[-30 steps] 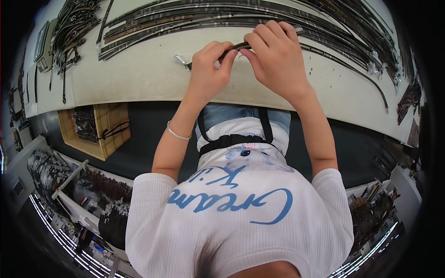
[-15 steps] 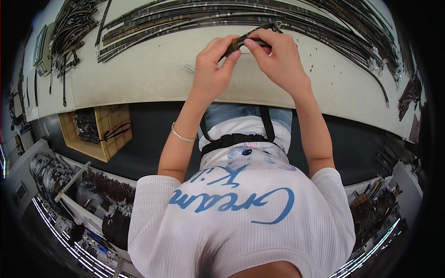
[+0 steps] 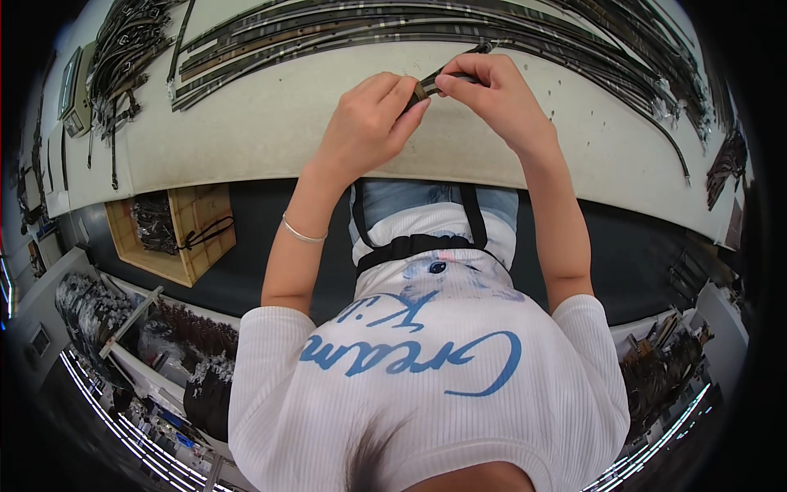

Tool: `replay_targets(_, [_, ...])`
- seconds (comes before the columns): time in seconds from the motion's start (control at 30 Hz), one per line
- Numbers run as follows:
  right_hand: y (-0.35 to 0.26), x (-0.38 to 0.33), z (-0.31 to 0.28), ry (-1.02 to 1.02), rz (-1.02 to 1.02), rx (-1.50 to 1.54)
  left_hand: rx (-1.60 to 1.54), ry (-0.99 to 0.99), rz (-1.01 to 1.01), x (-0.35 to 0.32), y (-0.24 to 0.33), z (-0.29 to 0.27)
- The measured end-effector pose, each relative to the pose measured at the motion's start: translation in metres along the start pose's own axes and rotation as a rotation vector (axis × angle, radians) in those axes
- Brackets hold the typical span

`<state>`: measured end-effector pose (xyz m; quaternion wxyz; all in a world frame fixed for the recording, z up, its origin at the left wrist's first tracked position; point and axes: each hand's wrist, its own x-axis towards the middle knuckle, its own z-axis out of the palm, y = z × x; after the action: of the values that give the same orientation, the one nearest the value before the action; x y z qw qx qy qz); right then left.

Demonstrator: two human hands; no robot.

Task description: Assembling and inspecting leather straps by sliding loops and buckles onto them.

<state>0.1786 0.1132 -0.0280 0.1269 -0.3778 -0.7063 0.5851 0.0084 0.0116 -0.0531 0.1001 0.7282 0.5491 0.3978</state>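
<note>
Between my hands, over the near part of the table, is a dark, narrow belt point(image 3: 429, 87) with a brownish band across it. My left hand point(image 3: 369, 119) closes round one part, its thumb and index finger pinching beside the band. With thumb and fingertips, my right hand point(image 3: 498, 94) grips the belt just to the right of there. One length of it slants up and away behind my right fingers toward a small metal piece point(image 3: 493, 45), perhaps the buckle. The part inside my left palm is hidden.
Long dark belts point(image 3: 328, 49) lie in rows across the far side of the pale table point(image 3: 246, 139). A bundle of belts with buckles point(image 3: 123, 57) and a boxy device point(image 3: 78, 98) are at the left. Below the table edge stands a wooden box point(image 3: 201, 238) holding dark items.
My left hand has shifted slightly left and down, its forearm swinging outward. My right hand has moved a little to the right. Both keep hold of the belt.
</note>
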Motion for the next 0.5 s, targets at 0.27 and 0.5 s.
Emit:
replay_targets(0.27, [-0.013,-0.008,-0.002,0.004,0.025,0.008,-0.076,0.02,-0.011,0.002,0.0,-0.003])
replay_targets(0.5, [-0.021,-0.012,0.001,0.006,-0.054,-0.068,-0.117,0.034,-0.04,0.002,0.0,-0.004])
